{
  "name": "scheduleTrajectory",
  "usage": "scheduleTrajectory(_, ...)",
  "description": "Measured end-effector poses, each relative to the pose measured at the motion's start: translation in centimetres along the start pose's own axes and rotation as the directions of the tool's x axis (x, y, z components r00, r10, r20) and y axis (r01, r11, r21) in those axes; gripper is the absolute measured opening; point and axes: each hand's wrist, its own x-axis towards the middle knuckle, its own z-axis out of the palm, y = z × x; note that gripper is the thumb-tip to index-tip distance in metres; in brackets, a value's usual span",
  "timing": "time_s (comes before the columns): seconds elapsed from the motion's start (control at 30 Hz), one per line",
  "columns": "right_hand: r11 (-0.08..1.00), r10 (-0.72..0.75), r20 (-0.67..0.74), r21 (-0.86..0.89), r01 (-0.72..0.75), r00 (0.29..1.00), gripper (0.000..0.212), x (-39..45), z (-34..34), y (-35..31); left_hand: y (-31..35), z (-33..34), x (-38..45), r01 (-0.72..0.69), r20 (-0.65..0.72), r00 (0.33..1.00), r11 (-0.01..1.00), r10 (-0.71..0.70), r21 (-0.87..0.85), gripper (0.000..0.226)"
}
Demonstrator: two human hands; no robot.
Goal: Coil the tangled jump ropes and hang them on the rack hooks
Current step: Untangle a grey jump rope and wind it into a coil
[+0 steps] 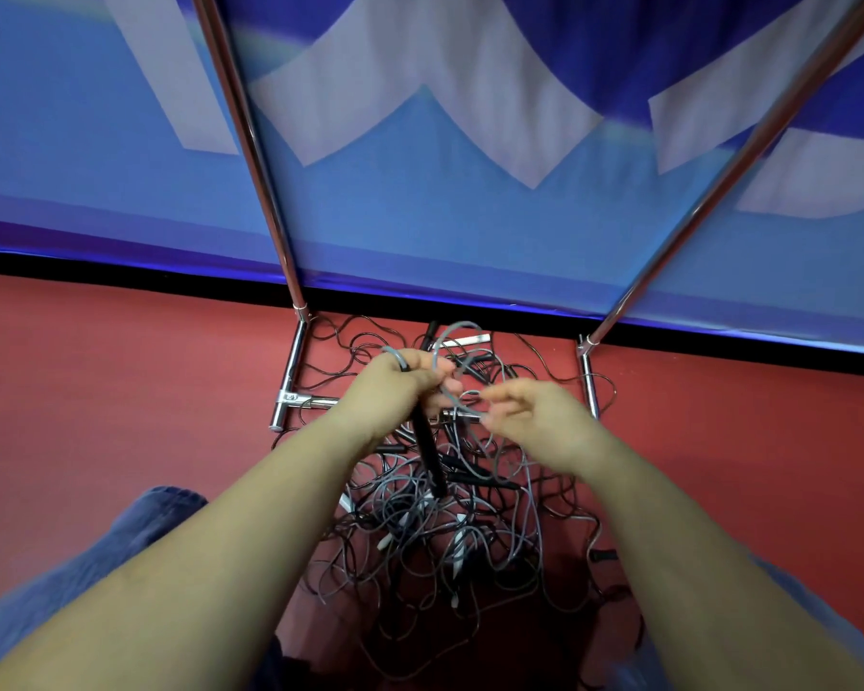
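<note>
Grey rope (462, 364) (both hands (395, 386) gripping)

two hands (395, 386) (529, 416), two chrome rack poles (243, 142) (749, 142), one rope tangle (445, 531)

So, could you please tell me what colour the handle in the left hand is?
Black: the handle gripped by the left hand shows best in the head view.

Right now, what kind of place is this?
Probably a gym or sports hall: a red sports floor, a big blue banner along the wall, and a pile of jump ropes under a metal rack.
</note>
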Motion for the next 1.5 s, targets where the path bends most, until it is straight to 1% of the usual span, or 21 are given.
scheduleTrajectory(0.1,0.989,-0.004,0.046,-0.144,0.011,0.999,0.009,-0.1,0.5,0.3,0.7,-0.3,0.3,0.027,-0.061,0.997,0.971,-0.043,-0.237,0.02)
scheduleTrajectory(0.23,0.97,-0.031,-0.073,-0.242,0.013,0.997,0.028,-0.3,0.0,0.1,0.9,-0.8,0.6,0.013,-0.096,0.994,0.942,-0.048,-0.336,0.021)
scheduleTrajectory(0.3,0.974,-0.023,-0.088,-0.226,0.002,0.996,0.028,-0.2,-0.1,0.1,0.9,-0.9,0.7,0.016,-0.088,0.995,0.932,-0.051,-0.362,0.021)
scheduleTrajectory(0.33,0.991,0.0,-0.083,-0.134,-0.011,0.997,0.023,-0.2,-0.1,0.1,0.8,-0.9,0.8,0.022,-0.078,0.995,0.935,-0.054,-0.355,0.019)
scheduleTrajectory(0.4,0.977,0.072,-0.057,0.203,-0.059,0.996,0.014,-0.3,-0.2,-0.6,0.5,-0.6,0.8,0.055,-0.035,0.997,0.96,-0.067,-0.274,0.017)
scheduleTrajectory(0.5,0.773,0.136,-0.015,0.627,-0.097,0.991,0.007,-0.5,-0.8,-1.6,-0.7,-0.1,0.3,0.109,0.114,0.986,0.989,-0.12,0.104,0.023)
scheduleTrajectory(0.53,0.703,0.145,-0.011,0.704,-0.096,0.989,0.006,-0.4,-0.9,-1.6,-1.0,0.2,0.1,0.087,0.192,0.973,0.971,-0.131,0.222,0.026)
scheduleTrajectory(0.6,0.608,0.162,-0.018,0.789,-0.085,0.987,0.007,-0.4,-1.1,-1.7,-1.4,0.6,-0.2,0.056,0.3,0.942,0.952,-0.15,0.302,0.027)
scheduleTrajectory(0.67,0.531,0.181,-0.051,0.846,-0.054,0.982,0.008,-0.2,-1.3,-1.7,-1.2,0.8,-0.3,0.052,0.312,0.94,0.962,-0.137,0.267,0.024)
scheduleTrajectory(0.73,0.492,0.161,-0.08,0.871,-0.01,0.984,0.008,-0.2,-1.6,-1.6,-0.9,0.7,-0.2,0.046,0.262,0.959,0.973,-0.107,0.227,0.022)
scheduleTrajectory(0.77,0.542,0.145,-0.094,0.841,0.0,0.985,0.011,-0.2,-1.6,-1.6,-0.8,0.6,-0.2,0.048,0.229,0.969,0.979,-0.093,0.196,0.022)
scheduleTrajectory(0.8,0.67,0.123,-0.115,0.743,0.003,0.986,0.016,-0.1,-1.5,-1.4,-0.6,0.6,-0.2,0.05,0.2,0.977,0.988,-0.079,0.148,0.023)
scheduleTrajectory(0.83,0.829,0.087,-0.122,0.559,-0.004,0.989,0.021,-0.2,-1.2,-1.1,-0.4,0.5,-0.2,0.052,0.168,0.984,0.995,-0.066,0.086,0.024)
scheduleTrajectory(0.87,0.945,0.044,-0.091,0.328,-0.012,0.995,0.024,-0.2,-0.9,-0.7,-0.2,0.5,-0.2,0.055,0.134,0.989,0.998,-0.056,0.013,0.025)
scheduleTrajectory(0.93,0.999,0.043,0.102,-0.02,-0.041,0.994,0.024,-0.3,0.1,-0.1,0.3,0.3,0.0,0.059,0.064,0.997,0.988,-0.05,-0.146,0.026)
scheduleTrajectory(1.0,0.985,0.096,0.222,-0.163,-0.061,0.97,0.016,-0.5,0.8,0.3,0.7,-0.1,0.2,0.064,0.017,0.998,0.954,-0.062,-0.294,0.025)
scheduleTrajectory(1.07,0.976,0.086,0.163,-0.21,-0.051,0.983,0.018,-0.3,0.9,0.3,1.1,-0.4,0.4,0.076,0.006,0.997,0.908,-0.081,-0.412,0.025)
scheduleTrajectory(1.2,0.997,0.019,0.017,-0.076,-0.018,1.0,0.02,0.1,0.7,0.4,1.4,-0.4,0.3,0.095,0.037,0.995,0.875,-0.088,-0.475,0.024)
scheduleTrajectory(1.27,0.999,-0.019,0.01,-0.047,0.019,1.0,0.03,0.2,0.7,0.6,1.2,-0.3,0.3,0.111,0.069,0.994,0.882,-0.089,-0.459,0.024)
scheduleTrajectory(1.4,0.997,-0.057,0.041,-0.056,0.06,0.998,0.015,0.4,0.9,0.6,1.1,-0.3,0.3,0.119,0.108,0.991,0.875,-0.077,-0.469,0.024)
scheduleTrajectory(1.5,0.998,-0.057,0.008,-0.014,0.057,0.998,0.014,0.4,0.7,0.5,1.4,-0.4,0.3,0.099,0.094,0.994,0.859,-0.06,-0.503,0.022)
